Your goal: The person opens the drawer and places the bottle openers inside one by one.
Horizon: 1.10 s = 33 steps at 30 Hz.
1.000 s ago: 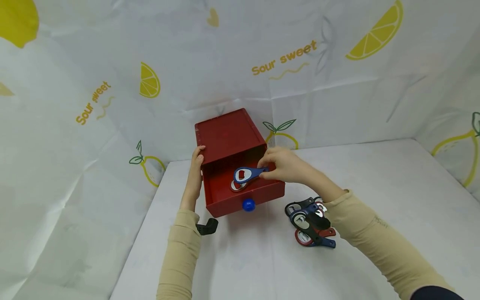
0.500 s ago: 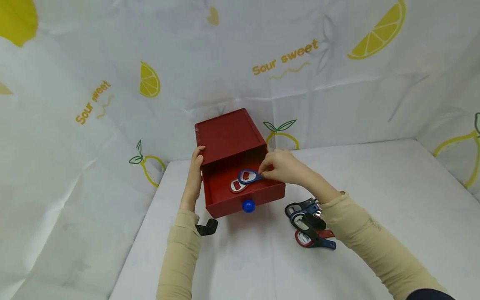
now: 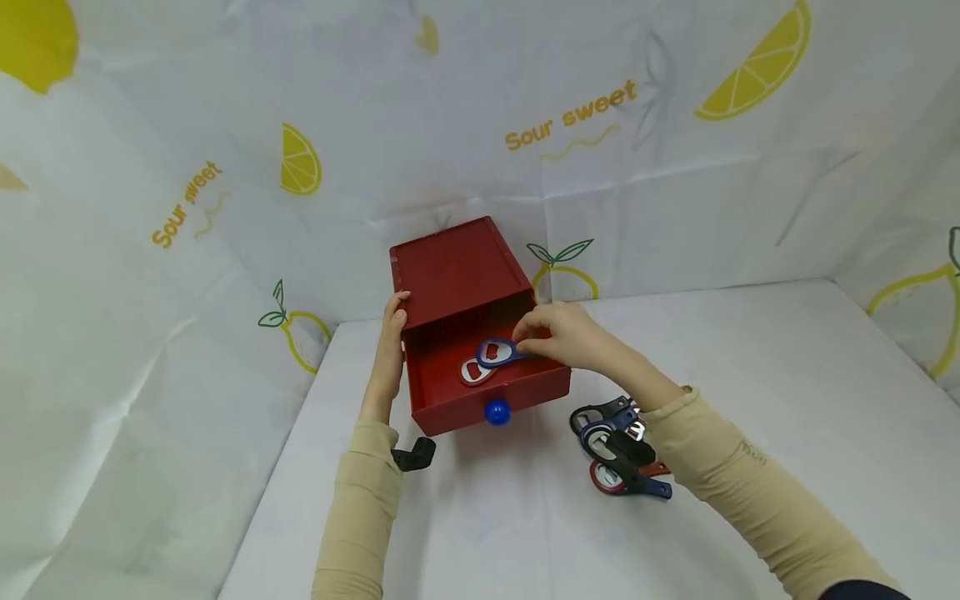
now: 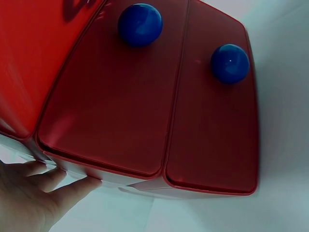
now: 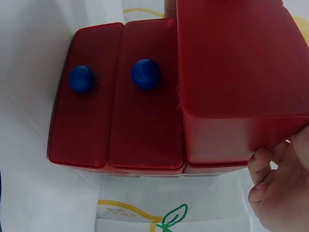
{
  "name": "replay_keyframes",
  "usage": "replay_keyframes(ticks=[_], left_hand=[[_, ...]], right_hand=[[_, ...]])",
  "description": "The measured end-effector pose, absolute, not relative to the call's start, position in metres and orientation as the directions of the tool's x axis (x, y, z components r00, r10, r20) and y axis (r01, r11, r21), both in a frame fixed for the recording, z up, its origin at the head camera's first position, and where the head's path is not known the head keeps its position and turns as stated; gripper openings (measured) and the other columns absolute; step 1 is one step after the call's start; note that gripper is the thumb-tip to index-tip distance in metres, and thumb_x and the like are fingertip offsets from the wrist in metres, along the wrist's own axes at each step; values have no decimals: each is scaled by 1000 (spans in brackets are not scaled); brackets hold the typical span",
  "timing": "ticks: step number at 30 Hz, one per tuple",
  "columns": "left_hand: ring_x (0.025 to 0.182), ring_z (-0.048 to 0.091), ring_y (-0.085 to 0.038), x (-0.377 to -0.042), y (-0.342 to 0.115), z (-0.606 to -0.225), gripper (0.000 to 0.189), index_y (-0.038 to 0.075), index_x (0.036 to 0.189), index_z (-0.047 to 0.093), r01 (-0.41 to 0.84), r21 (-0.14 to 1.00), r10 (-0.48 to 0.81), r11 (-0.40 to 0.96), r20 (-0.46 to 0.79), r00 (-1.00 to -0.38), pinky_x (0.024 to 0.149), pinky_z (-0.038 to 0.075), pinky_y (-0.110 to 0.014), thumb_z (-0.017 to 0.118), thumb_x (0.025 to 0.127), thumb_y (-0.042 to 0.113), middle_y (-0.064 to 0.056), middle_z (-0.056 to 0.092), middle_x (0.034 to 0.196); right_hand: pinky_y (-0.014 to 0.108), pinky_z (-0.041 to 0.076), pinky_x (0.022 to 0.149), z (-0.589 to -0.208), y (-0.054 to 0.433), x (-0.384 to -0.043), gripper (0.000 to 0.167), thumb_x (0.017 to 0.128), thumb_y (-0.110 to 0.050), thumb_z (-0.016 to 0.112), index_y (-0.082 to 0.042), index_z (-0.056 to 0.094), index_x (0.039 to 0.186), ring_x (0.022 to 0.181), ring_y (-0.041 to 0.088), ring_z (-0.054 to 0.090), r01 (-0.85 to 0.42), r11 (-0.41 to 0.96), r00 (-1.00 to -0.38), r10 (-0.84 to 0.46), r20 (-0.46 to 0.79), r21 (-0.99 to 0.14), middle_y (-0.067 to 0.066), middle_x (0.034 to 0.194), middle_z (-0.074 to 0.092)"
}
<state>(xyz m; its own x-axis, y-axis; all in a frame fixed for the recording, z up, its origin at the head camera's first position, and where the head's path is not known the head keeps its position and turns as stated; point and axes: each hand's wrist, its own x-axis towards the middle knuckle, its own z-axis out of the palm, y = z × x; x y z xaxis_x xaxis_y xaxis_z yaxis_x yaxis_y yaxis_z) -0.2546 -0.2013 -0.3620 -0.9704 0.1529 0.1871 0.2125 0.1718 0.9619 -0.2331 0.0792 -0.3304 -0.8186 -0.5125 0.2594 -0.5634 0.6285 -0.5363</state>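
Observation:
A red drawer cabinet stands at the back of the table with its top drawer pulled out. Inside that drawer a blue bottle opener lies partly over another bottle opener with a white face. My right hand is over the drawer's right side, thumb and fingertips right at the blue opener's handle, slightly parted. Against the cabinet's left side rests my left hand, its fingers extended along the wall in the left wrist view.
Several more bottle openers lie in a pile on the white table, near my right sleeve. Two lower drawers with blue knobs are closed. A white printed cloth hangs behind the cabinet.
My right hand has lowered the blue bottle opener onto the other one in the drawer and loosened its fingers from the handle. The left hand has stayed against the cabinet.

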Motion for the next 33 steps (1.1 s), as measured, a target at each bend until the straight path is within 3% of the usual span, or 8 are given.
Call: replay_keyframes(ticks=[6,20,27,33], left_hand=[[130,28,-27,-256,-202,-362,48,24,140,26,206,964,143,171,182,-973,101,30,-53,26,95,39,-5,20,149],[130,27,-28,-257,-201,-361,48,23,140,26,221,960,144,170,198,-970,102,29,-54,25,95,38,-6,20,149],[131,25,-27,-257,-199,-360,49,22,141,25,224,959,142,172,201,-969,104,27,-54,25,95,37,-5,19,150],[131,26,-27,-254,-199,-361,48,22,141,25,213,961,137,175,191,-972,103,28,-54,25,95,37,-6,21,149]], right_hand=[[28,41,68,-336,78,-233,33,85,-23,67,-13,64,116,79,16,50,-520,572,-846,-445,293,-634,2,83,65],[23,36,59,-353,101,-219,39,88,-22,63,-13,56,126,78,13,47,-447,452,-892,-163,421,-772,5,97,60],[21,38,62,-384,127,-212,37,90,-24,60,-14,56,125,78,8,48,-361,478,-927,-92,363,-801,7,100,60],[22,41,63,-419,148,-199,40,90,-27,60,-10,55,126,83,14,50,-281,539,-958,-102,269,-794,13,110,58]])
